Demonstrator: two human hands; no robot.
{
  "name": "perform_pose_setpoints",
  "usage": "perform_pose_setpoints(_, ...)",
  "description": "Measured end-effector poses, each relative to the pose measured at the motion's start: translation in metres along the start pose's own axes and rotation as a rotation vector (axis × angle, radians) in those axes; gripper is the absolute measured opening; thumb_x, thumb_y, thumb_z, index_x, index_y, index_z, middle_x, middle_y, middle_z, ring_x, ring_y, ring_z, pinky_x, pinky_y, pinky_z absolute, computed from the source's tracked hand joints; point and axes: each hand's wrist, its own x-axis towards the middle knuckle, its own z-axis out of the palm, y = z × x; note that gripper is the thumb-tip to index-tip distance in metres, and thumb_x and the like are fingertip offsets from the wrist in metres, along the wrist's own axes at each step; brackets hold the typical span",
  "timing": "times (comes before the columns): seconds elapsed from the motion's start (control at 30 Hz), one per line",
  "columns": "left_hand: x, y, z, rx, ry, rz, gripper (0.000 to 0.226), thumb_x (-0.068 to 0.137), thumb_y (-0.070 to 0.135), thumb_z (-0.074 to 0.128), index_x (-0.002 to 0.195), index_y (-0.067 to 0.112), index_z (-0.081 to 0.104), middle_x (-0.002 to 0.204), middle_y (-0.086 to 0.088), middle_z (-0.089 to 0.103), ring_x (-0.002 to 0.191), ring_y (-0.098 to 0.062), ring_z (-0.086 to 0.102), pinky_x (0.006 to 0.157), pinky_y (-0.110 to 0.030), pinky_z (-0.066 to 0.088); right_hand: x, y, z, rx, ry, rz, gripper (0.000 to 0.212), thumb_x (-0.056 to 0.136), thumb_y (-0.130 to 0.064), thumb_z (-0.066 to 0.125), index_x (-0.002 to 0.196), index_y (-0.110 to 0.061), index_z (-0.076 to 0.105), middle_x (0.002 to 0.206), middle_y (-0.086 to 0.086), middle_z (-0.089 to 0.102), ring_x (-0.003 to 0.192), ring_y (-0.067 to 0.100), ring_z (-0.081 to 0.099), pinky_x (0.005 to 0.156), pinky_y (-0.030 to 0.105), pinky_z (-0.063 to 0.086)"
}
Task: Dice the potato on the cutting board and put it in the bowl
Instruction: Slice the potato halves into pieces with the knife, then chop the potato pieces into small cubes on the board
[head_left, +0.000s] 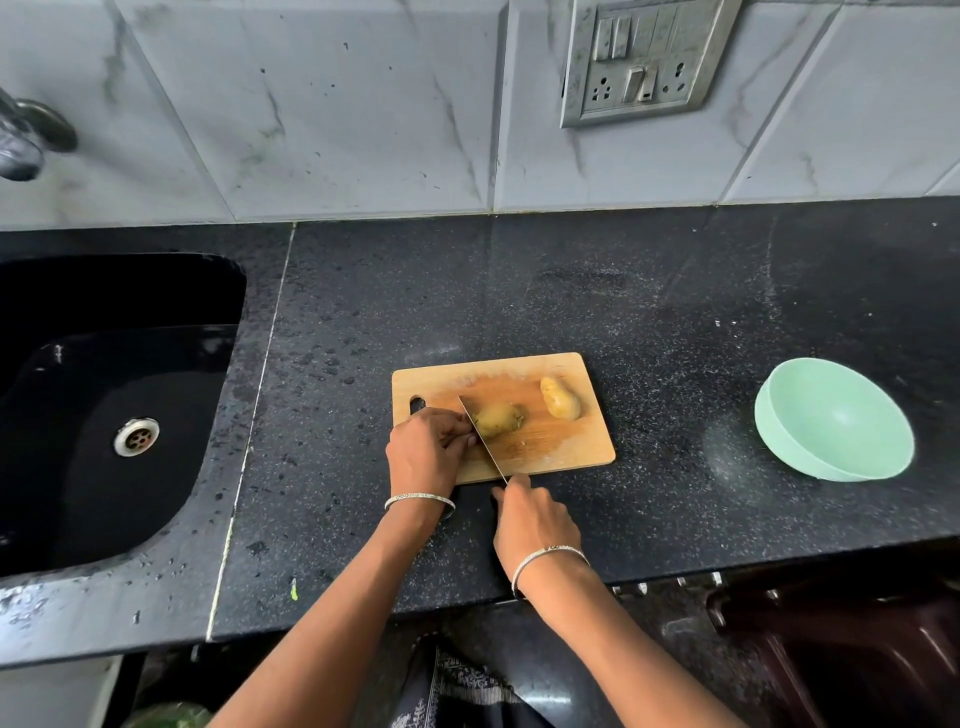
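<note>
A wooden cutting board (566, 447) lies on the black counter. On it sit two potato halves: one (497, 417) near the middle and another (559, 398) further right. My left hand (427, 451) grips the left end of the middle half with curled fingers. A knife blade (482, 439) stands against that half, just right of my fingertips. My right hand (535, 522) holds the knife's handle below the board's front edge. A mint-green bowl (779, 431) stands empty at the right, well apart from the board.
A black sink (104, 395) with a steel drain fills the left side. A tap (31, 135) juts from the tiled wall above it. A switch plate (641, 62) is on the wall. A dark chair (852, 644) stands below the counter's front edge at right.
</note>
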Motion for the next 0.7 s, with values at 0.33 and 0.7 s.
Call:
perform_pose_setpoints(0.33,0.001,-0.003,0.003,-0.042,0.017,-0.020,0.013,0.070,0.017,0.084,0.081,0.019,0.078,0.091,0.009,0.073,0.083,-0.011,0.067,0.082,-0.030,0.053,-0.029,0.019,-0.010,0.062,-0.025,-0.010,0.038,0.104,-0.041,0.028,0.112,-0.012,0.051,0.109,0.011,0.064,0.101,0.034,0.063,0.067,0.035,0.041)
perform_pose_setpoints(0.7,0.015,0.015,-0.011,0.041,-0.171,-0.045,0.057,0.055,0.026,0.092,0.107,0.020,0.069,0.093,0.002,0.070,0.077,-0.010,0.063,0.075,-0.023,0.049,-0.008,0.042,-0.033,0.157,0.133,0.037,0.038,0.103,-0.043,0.027,0.103,-0.014,0.052,0.101,0.015,0.064,0.096,0.039,0.061,0.067,0.038,0.037)
